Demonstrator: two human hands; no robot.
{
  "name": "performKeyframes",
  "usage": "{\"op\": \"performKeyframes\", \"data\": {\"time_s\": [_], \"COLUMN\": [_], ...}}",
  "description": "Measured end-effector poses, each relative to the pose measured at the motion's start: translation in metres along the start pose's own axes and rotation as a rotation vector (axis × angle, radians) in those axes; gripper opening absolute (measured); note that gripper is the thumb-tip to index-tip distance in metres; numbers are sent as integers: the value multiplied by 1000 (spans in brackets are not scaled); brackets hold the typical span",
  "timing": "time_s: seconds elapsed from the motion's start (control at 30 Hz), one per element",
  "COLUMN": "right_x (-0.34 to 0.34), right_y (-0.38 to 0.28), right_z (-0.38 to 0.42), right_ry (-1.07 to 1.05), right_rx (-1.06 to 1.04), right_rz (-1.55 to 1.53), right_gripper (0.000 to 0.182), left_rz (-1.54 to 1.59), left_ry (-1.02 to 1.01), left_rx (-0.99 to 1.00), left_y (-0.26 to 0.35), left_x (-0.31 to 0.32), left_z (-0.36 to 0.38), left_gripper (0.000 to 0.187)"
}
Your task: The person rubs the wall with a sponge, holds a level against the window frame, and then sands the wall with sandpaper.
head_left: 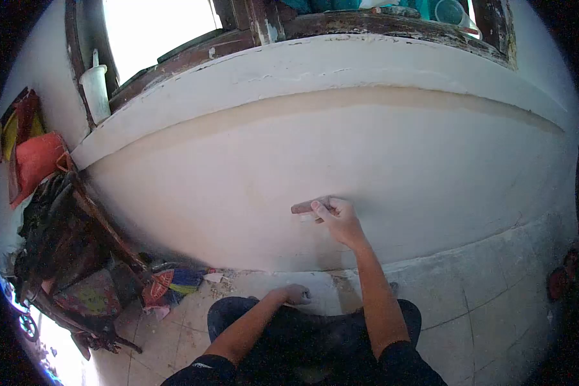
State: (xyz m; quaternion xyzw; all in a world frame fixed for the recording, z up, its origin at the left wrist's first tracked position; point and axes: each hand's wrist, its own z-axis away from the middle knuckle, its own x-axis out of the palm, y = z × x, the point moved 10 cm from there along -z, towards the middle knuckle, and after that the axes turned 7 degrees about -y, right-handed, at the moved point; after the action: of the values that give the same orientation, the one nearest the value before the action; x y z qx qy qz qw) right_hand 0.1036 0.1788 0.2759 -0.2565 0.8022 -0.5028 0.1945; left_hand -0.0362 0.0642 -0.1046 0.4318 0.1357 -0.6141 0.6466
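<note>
In the head view, my right hand (342, 222) pinches a reddish-brown folded piece of sandpaper (303, 207), closed around its right end. The strip is held against or just in front of the pale wall (238, 186); whether it touches cannot be told. Near my knees, my left hand (294, 294) is low with its fingers curled. A small dark spot shows at its fingertips, too small to make out.
Above the wall runs a white ledge (289, 67) under worn wooden window frames. A white container (95, 91) stands at its left end. On the left, a dark cluttered heap (71, 238) with a red cushion-like item (40, 157) leans close. Tiled floor (444, 321) lies below.
</note>
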Motion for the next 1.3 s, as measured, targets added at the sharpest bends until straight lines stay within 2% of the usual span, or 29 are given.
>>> {"op": "performKeyframes", "data": {"time_s": [0.03,0.1,0.17,0.23,0.3,0.4,0.43,0.47,0.57,0.63,0.7,0.8,0.83,0.9,0.93,1.0,1.07,1.17,1.3], "right_x": [-8,-31,-93,-150,-187,-213,-208,-191,-124,-65,-21,-2,-5,-38,-50,-96,-153,-196,-157], "right_y": [4,1,-23,-27,-49,-56,-60,-62,-49,-55,-2,-2,-5,-18,-28,-50,-42,-43,-44], "right_z": [-1,-1,16,41,67,88,85,73,38,22,3,0,0,7,12,27,49,71,50], "right_ry": [12,27,282,482,607,662,657,550,347,209,26,-23,-22,122,126,299,512,514,347], "right_rx": [21,38,-39,-4,-146,-139,-138,-104,-1,105,91,123,121,80,84,6,21,-3,12], "right_rz": [-14,-24,-146,-211,-301,-360,-358,-330,-268,21,-26,-34,-34,-91,-85,-170,-182,-199,-147], "right_gripper": [30,29,35,34,33,28,28,28,30,30,30,29,29,30,30,30,28,29,33], "left_rz": [-73,-151,44,92,137,49,-16,-80,-51,-84,-123,27,-25,-75,-22,29,53,-31,-1], "left_ry": [73,146,0,-48,-90,-20,-44,-69,-22,-51,-88,32,4,-27,-18,-10,-67,26,-42], "left_rx": [167,338,54,21,-20,19,22,25,28,71,110,54,62,80,89,104,-34,83,60], "left_y": [-10,-2,-7,9,8,-6,-7,-9,15,9,6,8,33,49,46,49,40,43,40], "left_x": [12,8,8,1,1,6,10,15,-3,3,15,-6,-22,-29,-28,-27,-24,-25,-21], "left_z": [-10,-10,-16,-9,-10,-28,-34,-39,-18,-26,-25,-11,14,25,22,15,13,14,9], "left_gripper": [51,51,50,49,49,48,49,49,49,47,45,39,40,40,42,43,46,48,52]}}
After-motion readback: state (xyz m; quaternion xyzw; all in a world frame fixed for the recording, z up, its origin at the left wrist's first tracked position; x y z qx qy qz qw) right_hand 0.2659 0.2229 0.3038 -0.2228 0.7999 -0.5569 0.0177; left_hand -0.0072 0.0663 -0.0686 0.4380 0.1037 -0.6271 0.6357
